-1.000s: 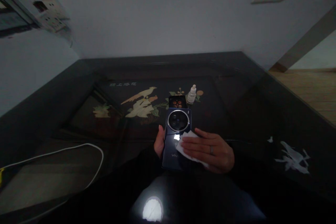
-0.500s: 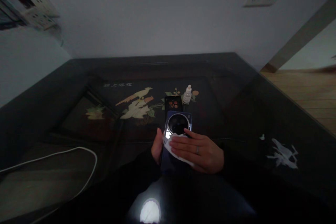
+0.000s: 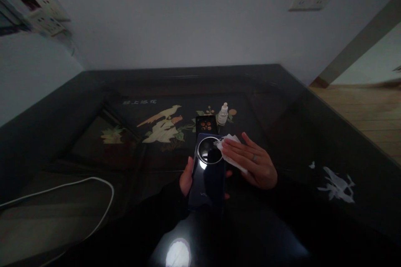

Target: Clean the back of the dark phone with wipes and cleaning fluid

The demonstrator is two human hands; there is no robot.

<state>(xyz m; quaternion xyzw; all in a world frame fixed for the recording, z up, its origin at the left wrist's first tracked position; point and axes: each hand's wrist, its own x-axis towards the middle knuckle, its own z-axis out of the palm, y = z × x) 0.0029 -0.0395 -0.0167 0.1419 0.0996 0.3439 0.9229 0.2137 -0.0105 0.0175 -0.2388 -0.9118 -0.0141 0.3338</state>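
The left hand (image 3: pixel 186 178) is clamped around the dark blue vivo smartphone (image 3: pixel 205 181), thumb on one edge, fingertips at the other; the right hand (image 3: pixel 258 164), apart from it, holds a white tissue (image 3: pixel 231 137) at the smartphone's round camera ring (image 3: pixel 200 159). Beyond the smartphone lie a black phone or case (image 3: pixel 206 125) and a dropper bottle (image 3: pixel 222 115); torn tissue (image 3: pixel 338 185) lies well to its right.
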